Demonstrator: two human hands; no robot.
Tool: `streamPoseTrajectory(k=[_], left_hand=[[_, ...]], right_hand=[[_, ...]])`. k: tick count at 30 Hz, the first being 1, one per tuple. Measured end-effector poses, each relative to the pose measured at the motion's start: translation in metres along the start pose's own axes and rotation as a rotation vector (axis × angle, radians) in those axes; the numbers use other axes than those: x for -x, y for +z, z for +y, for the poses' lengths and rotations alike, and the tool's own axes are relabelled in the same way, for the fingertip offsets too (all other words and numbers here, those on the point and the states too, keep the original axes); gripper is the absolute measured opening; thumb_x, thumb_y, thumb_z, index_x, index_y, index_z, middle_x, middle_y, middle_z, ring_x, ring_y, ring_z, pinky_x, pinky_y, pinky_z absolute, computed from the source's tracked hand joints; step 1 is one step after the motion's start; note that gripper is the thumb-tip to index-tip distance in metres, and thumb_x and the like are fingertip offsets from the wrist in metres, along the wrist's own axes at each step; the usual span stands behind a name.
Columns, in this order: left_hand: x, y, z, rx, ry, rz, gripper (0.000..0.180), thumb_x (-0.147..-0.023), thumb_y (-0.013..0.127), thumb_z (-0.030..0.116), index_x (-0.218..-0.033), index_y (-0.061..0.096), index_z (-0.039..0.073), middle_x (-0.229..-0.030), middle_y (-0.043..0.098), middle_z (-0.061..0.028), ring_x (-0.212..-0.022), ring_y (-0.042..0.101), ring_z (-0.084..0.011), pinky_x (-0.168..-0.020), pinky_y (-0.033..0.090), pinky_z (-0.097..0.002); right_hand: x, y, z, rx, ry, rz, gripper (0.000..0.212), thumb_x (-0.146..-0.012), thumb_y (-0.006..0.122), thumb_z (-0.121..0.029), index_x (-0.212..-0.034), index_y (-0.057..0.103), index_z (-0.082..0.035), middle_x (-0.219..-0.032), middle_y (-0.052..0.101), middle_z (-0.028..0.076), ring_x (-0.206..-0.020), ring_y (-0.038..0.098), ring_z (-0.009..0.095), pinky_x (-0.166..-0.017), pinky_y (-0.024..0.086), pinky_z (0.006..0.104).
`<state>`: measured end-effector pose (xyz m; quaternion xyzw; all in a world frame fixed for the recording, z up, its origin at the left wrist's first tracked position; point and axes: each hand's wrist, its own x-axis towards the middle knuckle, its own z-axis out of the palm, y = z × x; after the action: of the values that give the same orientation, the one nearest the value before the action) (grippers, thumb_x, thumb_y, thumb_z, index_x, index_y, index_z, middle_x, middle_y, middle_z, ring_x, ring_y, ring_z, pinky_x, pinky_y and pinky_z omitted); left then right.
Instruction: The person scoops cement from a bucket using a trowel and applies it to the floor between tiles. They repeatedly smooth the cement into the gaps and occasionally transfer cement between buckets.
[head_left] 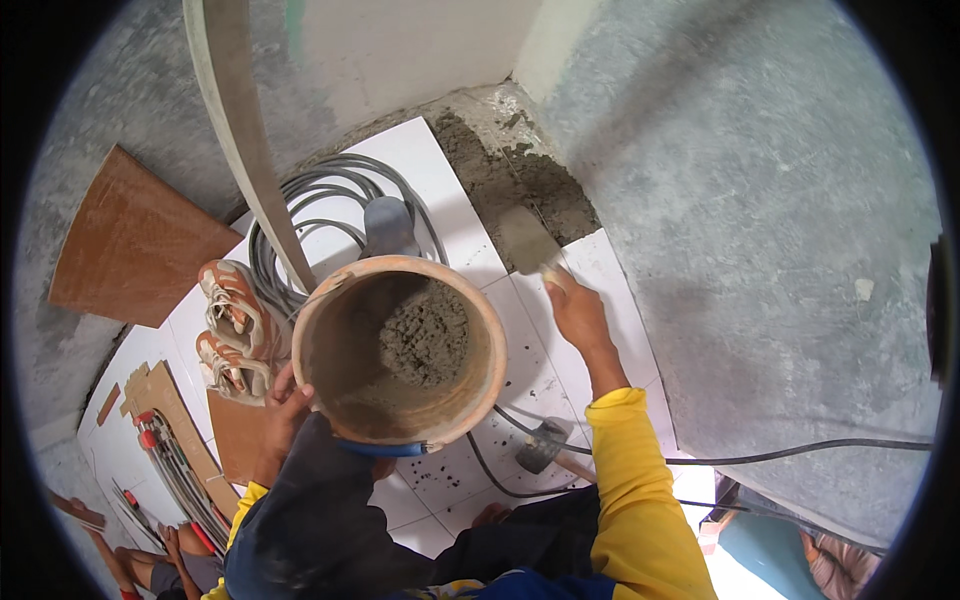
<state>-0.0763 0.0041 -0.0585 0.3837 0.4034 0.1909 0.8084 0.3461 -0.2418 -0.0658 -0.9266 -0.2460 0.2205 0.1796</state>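
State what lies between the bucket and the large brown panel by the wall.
In the head view, orange shoes, grey cable loops and the timber strip's lower end lie between bucket and panel.

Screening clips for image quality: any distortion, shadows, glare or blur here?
Head view: fisheye distortion appears to bow the tall plank, with black around the rim; head view: a broad diagonal shadow crosses the right-hand wall; head view: a lower-right floor patch looks washed out; head view: the trowel looks slightly soft, perhaps from motion.
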Motion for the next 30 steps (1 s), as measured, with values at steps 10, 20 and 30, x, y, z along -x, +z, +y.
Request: streamPoseTrajectory(k=[10, 20, 30], left_hand=[[-0.011, 0.075, 0.052, -0.419, 0.025, -0.187, 0.066, -0.093, 0.077, 0.012, -0.151, 0.048, -0.004, -0.135, 0.064, -0.0087, -0.115, 0.061, -0.0142, -0.097, 0.048, -0.0288], [0.002, 0.159, 0.058, -0.713, 0.164, -0.462, 0.056, -0.096, 0.076, 0.017, -0.143, 0.056, -0.007, -0.121, 0.069, -0.0109, -0.106, 0.060, -0.0149, -0.095, 0.050, -0.0299], [0.016, 0.167, 0.040, -0.742, 0.292, -0.574, 0.052, -0.098, 0.073, 0.018, -0.140, 0.057, -0.008, -0.116, 0.067, -0.0162, -0.099, 0.059, -0.0172, -0.091, 0.048, -0.0303]], right_hand=[[0.180, -0.107, -0.044, -0.190, -0.339, -0.046, 0.043, -0.095, 0.071, -0.019, -0.133, 0.060, -0.003, -0.102, 0.069, 0.019, -0.079, 0.070, 0.032, -0.065, 0.054, 0.0391], [0.187, -0.009, -0.064, 0.669, -0.651, 0.090, 0.048, -0.089, 0.064, -0.015, -0.133, 0.059, 0.004, -0.098, 0.064, 0.015, -0.079, 0.072, 0.029, -0.058, 0.059, 0.0369], [0.127, -0.047, -0.049, 0.388, -0.178, -0.346, 0.038, -0.101, 0.060, -0.027, -0.121, 0.063, 0.004, -0.103, 0.071, 0.026, -0.093, 0.073, 0.042, -0.076, 0.059, 0.0487]])
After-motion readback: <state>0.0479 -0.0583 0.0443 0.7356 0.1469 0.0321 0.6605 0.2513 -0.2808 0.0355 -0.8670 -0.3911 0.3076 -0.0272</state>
